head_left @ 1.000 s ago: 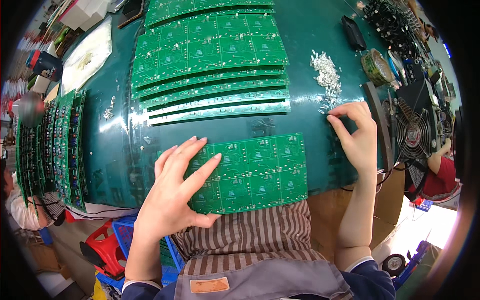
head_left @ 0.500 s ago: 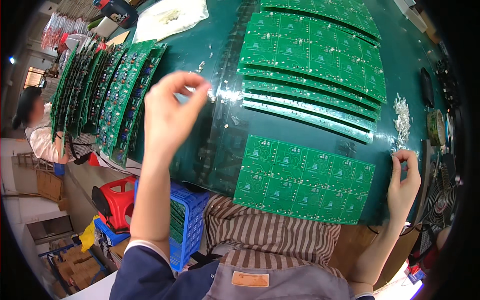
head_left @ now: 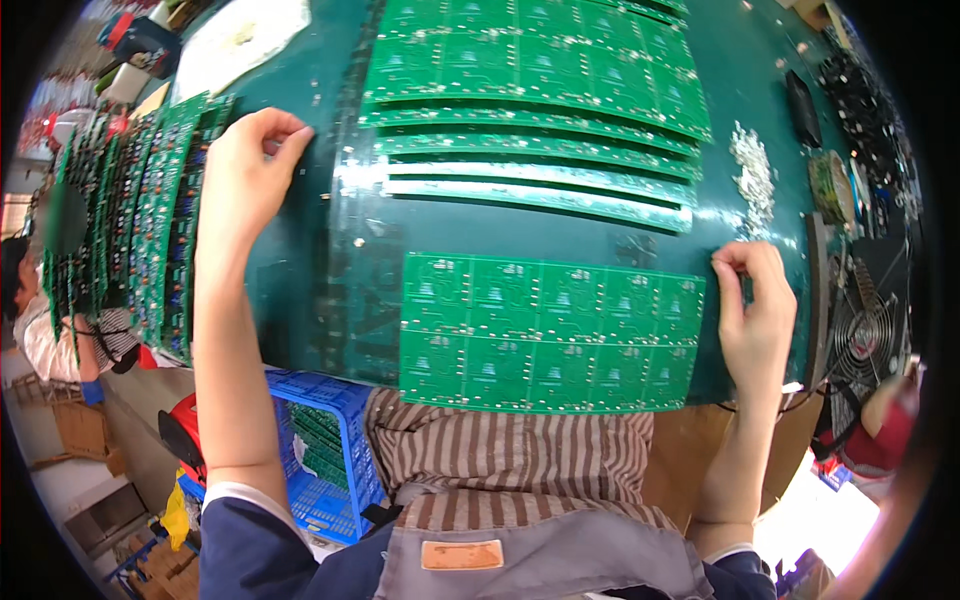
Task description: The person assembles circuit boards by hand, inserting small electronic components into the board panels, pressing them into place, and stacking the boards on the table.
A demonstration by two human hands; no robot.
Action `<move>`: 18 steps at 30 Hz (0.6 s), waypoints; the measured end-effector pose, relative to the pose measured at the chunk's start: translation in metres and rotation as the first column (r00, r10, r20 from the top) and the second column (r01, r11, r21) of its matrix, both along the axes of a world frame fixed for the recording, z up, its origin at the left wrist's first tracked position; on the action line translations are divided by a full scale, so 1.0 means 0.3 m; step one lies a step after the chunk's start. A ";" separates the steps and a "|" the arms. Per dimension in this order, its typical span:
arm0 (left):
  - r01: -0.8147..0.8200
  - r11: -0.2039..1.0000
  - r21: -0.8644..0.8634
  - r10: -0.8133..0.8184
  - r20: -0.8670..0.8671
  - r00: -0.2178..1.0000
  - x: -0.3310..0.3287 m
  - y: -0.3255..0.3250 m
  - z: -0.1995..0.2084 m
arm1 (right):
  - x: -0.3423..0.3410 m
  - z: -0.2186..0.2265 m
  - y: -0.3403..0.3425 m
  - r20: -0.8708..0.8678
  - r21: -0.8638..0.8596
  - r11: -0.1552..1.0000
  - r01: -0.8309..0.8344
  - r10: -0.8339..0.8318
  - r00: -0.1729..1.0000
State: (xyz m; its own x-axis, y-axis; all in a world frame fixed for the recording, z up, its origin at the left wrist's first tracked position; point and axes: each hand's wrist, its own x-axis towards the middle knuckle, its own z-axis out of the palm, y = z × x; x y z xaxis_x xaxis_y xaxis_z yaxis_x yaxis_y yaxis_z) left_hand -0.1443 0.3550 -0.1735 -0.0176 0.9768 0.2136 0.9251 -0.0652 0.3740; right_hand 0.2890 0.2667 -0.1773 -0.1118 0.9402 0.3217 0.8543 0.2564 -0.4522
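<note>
A green circuit board panel (head_left: 550,332) lies flat at the table's front edge, divided into several small units. To its left and above the table, my left hand (head_left: 245,180) has thumb and forefinger pinched together; whatever may be between them is too small to make out. My right hand (head_left: 760,295) hovers by the panel's right edge, its thumb and forefinger also closed at the tips. Nothing can be told between those tips. Just beyond that hand is a heap of small white parts (head_left: 752,185).
Overlapping board panels (head_left: 540,60) cover the far middle. Populated boards (head_left: 165,220) stand upright in a row at the left. A white bag (head_left: 240,40) lies at the back left, a blue crate (head_left: 320,500) below the table edge. A fan (head_left: 862,335) is at the right.
The view has shifted, so table and boards appear farther left and higher. Both hands stay in a pinch, with little movement against the table. The panel in front keeps its place.
</note>
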 end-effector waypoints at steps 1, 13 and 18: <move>0.055 0.995 0.083 -0.052 -0.039 0.998 0.014 -0.019 -0.012 | 0.003 -0.016 0.005 -0.042 -0.014 1.000 -0.001 0.000 0.999; 0.022 0.973 0.232 0.007 -0.125 0.992 0.095 -0.120 -0.050 | -0.304 -0.021 -0.032 -0.401 -0.114 0.982 -0.150 0.093 0.911; -0.132 0.986 0.099 0.110 0.202 0.973 0.116 -0.167 -0.047 | -0.324 -0.084 -0.028 -0.435 -0.090 0.986 -0.143 0.090 0.896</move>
State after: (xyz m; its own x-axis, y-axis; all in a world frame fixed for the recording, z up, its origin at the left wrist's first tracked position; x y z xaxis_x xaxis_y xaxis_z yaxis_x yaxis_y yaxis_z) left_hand -0.1095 0.3048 -0.1876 -0.1866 0.9350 0.3016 0.8386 -0.0084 0.5447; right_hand 0.1919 0.2583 -0.2026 -0.0991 0.9626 0.2523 0.5384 0.2651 -0.7999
